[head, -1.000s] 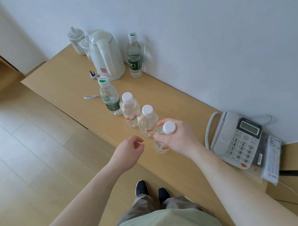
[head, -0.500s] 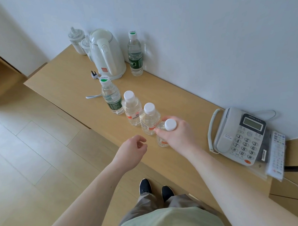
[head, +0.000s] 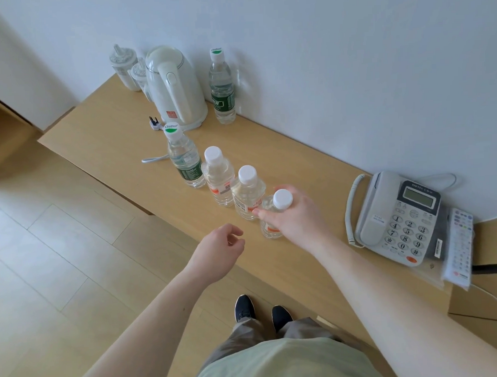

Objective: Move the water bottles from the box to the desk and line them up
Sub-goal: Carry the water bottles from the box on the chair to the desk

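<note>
**Fourth bottle held at the near end of the row**

The bottle (head: pixel 272 215) under the right hand (head: pixel 295 214) is judged to be full, so some weight is to be expected, low and steady once it stands on its base. The clear plastic wall is thin and would probably give under a hard squeeze, and the smooth label band may be slippery. The shoulder just below the white cap is judged the surest place to be gripped, since the narrowing there keeps fingers from sliding.

That is where the bottle is held: the right hand's fingers are curled round the upper body, the cap standing clear above them. The bottle's base appears to be on the desk (head: pixel 268 147), though contact cannot be confirmed. Just beyond the hand stands a white-capped bottle (head: pixel 246 194), touching or nearly so, then another (head: pixel 217 177), then a green-capped bottle (head: pixel 183 159).

The left hand (head: pixel 218 251) hovers beside and nearer the body, fingers loosely curled, with nothing held.
</note>
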The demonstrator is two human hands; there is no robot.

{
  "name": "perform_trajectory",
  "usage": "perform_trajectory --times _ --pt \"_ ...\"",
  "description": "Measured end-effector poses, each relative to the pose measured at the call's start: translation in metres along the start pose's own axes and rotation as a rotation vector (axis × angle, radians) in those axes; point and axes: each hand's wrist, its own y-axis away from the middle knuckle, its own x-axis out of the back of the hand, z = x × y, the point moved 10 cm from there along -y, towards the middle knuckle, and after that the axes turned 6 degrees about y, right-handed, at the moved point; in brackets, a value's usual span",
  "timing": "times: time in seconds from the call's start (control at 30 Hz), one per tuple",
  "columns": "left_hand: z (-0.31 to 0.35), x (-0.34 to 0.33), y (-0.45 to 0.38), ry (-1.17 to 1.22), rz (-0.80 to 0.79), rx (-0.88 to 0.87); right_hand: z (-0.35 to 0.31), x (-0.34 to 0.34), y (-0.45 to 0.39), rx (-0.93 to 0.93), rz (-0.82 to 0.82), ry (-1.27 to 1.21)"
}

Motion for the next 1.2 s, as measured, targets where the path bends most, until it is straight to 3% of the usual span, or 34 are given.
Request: perform_trajectory --times 0.6,0.8,1.2 --pt "0.008 -0.066 0.005 -0.178 -0.319 -0.116 0.065 0.020 0.064 -0.152 0.119 -0.023" --pt "0.032 -0.113 0.017 -0.367 -0.473 -0.200 0.115 0.043 0.118 -0.268 0.205 -0.067" --pt "0.120 -0.233 0.115 -0.573 -0.589 -0.429 0.219 0.112 0.272 -0.382 0.440 -0.189"
